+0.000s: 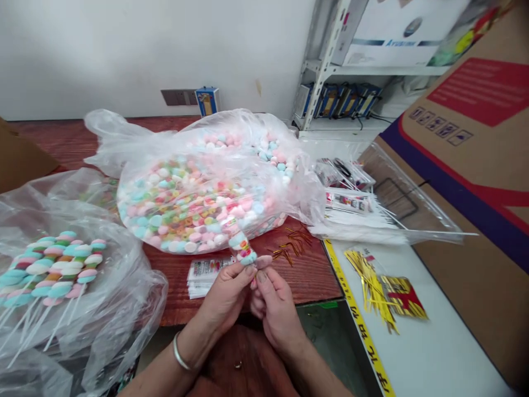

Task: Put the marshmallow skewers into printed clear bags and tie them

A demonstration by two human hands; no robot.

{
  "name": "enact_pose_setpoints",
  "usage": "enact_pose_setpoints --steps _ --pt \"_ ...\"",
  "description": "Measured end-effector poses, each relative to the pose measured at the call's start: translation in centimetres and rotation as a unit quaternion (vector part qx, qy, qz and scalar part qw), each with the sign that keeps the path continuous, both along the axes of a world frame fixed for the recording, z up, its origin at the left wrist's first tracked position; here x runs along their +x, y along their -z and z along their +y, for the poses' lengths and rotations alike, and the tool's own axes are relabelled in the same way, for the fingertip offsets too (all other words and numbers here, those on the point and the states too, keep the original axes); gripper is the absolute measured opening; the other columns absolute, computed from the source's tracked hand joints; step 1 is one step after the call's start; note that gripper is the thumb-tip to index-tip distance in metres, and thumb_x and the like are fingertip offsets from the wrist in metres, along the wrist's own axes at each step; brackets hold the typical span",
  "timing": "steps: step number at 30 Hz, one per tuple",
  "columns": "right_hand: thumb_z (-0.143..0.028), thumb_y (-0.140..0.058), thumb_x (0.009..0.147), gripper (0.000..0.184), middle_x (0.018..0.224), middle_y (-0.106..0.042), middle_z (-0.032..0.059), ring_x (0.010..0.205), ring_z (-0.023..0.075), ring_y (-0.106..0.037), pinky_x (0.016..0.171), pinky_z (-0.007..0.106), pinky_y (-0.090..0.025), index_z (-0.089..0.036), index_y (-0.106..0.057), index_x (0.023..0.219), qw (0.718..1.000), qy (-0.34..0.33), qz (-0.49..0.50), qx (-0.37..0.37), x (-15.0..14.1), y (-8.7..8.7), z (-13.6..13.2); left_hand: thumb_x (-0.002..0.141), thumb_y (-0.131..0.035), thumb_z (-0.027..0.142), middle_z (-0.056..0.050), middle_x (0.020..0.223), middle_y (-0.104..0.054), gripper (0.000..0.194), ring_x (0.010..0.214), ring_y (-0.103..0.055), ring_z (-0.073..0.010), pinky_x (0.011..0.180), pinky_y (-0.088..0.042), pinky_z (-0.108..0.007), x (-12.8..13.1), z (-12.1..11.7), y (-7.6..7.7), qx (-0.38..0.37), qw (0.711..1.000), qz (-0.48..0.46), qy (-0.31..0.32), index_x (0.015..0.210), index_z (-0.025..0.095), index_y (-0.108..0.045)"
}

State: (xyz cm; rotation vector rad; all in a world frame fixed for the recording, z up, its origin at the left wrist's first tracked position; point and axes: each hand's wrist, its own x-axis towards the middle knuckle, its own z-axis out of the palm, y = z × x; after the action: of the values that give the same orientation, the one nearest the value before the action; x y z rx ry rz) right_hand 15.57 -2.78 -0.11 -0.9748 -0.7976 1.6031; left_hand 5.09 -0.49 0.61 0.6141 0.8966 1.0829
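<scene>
A marshmallow skewer in a clear printed wrapper tilts up and away from me, over the table's front edge. My left hand is closed around its lower end, thumb pressed on the wrapper. Right beside it, my right hand pinches at the gathered bottom of the same wrapper, fingers curled. What lies between the right fingertips is mostly hidden. A stack of flat printed wrappers lies left of my hands. Gold twist ties are scattered to the right, behind my right hand.
Large clear bags of pastel marshmallows fill the table's middle. Assembled marshmallow skewers lie on plastic at left. On the right are a clear bag of white sticks, yellow twist ties and a big cardboard box. Shelving stands behind.
</scene>
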Motion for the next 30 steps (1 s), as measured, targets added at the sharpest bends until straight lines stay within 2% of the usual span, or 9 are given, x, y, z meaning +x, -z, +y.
enact_pose_setpoints --steps 2,4,6,8,9,11,14,21,30 --pt "-0.056 -0.060 0.087 0.039 0.058 -0.031 -0.0116 0.038 0.0043 -0.014 0.035 0.017 -0.023 -0.023 -0.043 0.073 0.977 -0.109 0.167 -0.076 -0.1 -0.1 -0.4 0.066 -0.084 0.041 -0.008 0.072 -0.072 0.031 0.062 -0.062 -0.0166 0.070 -0.053 -0.031 -0.4 -0.3 0.1 -0.034 0.995 -0.058 0.069 0.083 0.015 -0.078" --pt "-0.060 -0.060 0.086 0.044 0.055 -0.024 -0.0131 0.036 0.0038 -0.011 0.034 0.018 -0.023 -0.024 -0.039 0.071 0.949 -0.185 0.233 -0.102 0.1 -0.2 -0.6 0.062 -0.087 0.041 -0.008 0.069 -0.071 0.033 0.061 -0.063 -0.0172 0.071 -0.053 -0.032 -0.8 -0.4 0.1 -0.042 0.991 -0.072 0.103 0.081 0.015 -0.078" --pt "-0.062 -0.053 0.090 0.044 0.055 -0.031 -0.0109 0.037 0.0061 -0.025 0.038 0.020 -0.034 -0.023 -0.043 0.071 0.969 -0.191 0.146 -0.062 0.9 -0.1 -0.5 0.064 -0.085 0.042 -0.006 0.062 -0.069 0.032 0.056 -0.060 -0.0168 0.069 -0.054 -0.034 -1.2 -0.2 0.0 -0.036 0.994 -0.038 0.097 0.082 0.016 -0.079" --pt "-0.052 -0.047 0.096 0.039 0.062 -0.048 -0.0047 0.051 0.0110 -0.048 0.052 0.024 -0.045 -0.021 -0.053 0.073 0.987 -0.113 -0.106 0.040 2.5 0.3 0.1 0.068 -0.082 0.042 -0.004 0.061 -0.068 0.028 0.057 -0.060 -0.0169 0.069 -0.054 -0.034 -1.8 0.3 0.0 0.003 0.998 0.049 0.047 0.082 0.017 -0.080" --pt "-0.045 -0.047 0.098 0.035 0.070 -0.056 -0.0012 0.064 0.0134 -0.056 0.061 0.025 -0.048 -0.020 -0.059 0.075 0.958 -0.051 -0.264 0.099 3.6 0.7 0.5 0.070 -0.081 0.041 -0.004 0.065 -0.070 0.026 0.062 -0.062 -0.0178 0.071 -0.053 -0.033 -2.3 0.5 0.1 0.031 0.993 0.110 0.021 0.082 0.018 -0.080" --pt "-0.033 -0.045 0.099 0.029 0.083 -0.064 0.0024 0.079 0.0161 -0.061 0.072 0.026 -0.048 -0.020 -0.066 0.084 0.822 0.086 -0.538 0.168 6.2 1.6 1.8 0.072 -0.080 0.037 -0.004 0.078 -0.075 0.020 0.076 -0.065 -0.0196 0.077 -0.052 -0.030 -3.3 0.8 0.2 0.086 0.967 0.239 -0.016 0.082 0.020 -0.081" --pt "-0.026 -0.045 0.098 0.026 0.089 -0.064 0.0073 0.086 0.0208 -0.059 0.080 0.033 -0.045 -0.017 -0.069 0.095 0.736 0.150 -0.641 0.155 9.4 3.0 4.1 0.077 -0.075 0.035 -0.003 0.085 -0.076 0.015 0.080 -0.065 -0.0202 0.075 -0.050 -0.028 -4.3 0.9 0.3 0.128 0.928 0.351 -0.004 0.084 0.022 -0.081" --pt "-0.019 -0.054 0.093 0.020 0.081 -0.059 0.0061 0.076 0.0209 -0.053 0.071 0.031 -0.038 -0.019 -0.071 0.082 0.639 0.121 -0.742 0.164 10.4 4.3 7.5 0.075 -0.074 0.033 -0.004 0.083 -0.076 0.011 0.080 -0.067 -0.0218 0.075 -0.052 -0.028 -3.7 0.9 0.3 0.152 0.906 0.395 -0.012 0.075 0.024 -0.080" --pt "-0.012 -0.053 0.091 0.015 0.095 -0.064 0.0121 0.087 0.0237 -0.056 0.074 0.033 -0.037 -0.016 -0.065 0.082 0.554 0.122 -0.801 0.189 9.7 4.1 7.6 0.082 -0.067 0.030 -0.005 0.092 -0.076 0.013 0.086 -0.067 -0.0229 0.080 -0.052 -0.031 -3.8 1.3 0.6 0.184 0.888 0.421 -0.022 0.084 0.025 -0.079"
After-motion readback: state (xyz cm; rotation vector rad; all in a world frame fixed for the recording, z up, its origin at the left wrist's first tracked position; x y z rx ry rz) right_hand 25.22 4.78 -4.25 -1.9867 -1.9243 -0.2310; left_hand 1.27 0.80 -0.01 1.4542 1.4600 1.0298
